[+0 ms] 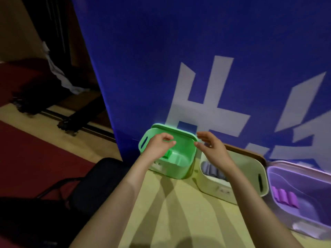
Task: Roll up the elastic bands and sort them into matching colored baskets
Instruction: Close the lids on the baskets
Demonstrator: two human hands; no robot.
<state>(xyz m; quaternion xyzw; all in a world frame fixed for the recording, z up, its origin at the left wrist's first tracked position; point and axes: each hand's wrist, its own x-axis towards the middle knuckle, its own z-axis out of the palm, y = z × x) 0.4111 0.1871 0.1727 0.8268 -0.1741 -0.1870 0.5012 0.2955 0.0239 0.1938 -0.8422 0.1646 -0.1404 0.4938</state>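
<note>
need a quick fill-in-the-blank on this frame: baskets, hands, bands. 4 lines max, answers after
1. The left hand is above the leftmost basket, whose colour is ___.
2. The cream basket is the ___ one of the three baskets.
3. The rolled bands in the purple basket are ___.
4. Behind the baskets stands a ___ banner with white characters.

Missing words: green; middle; purple; blue.
</note>
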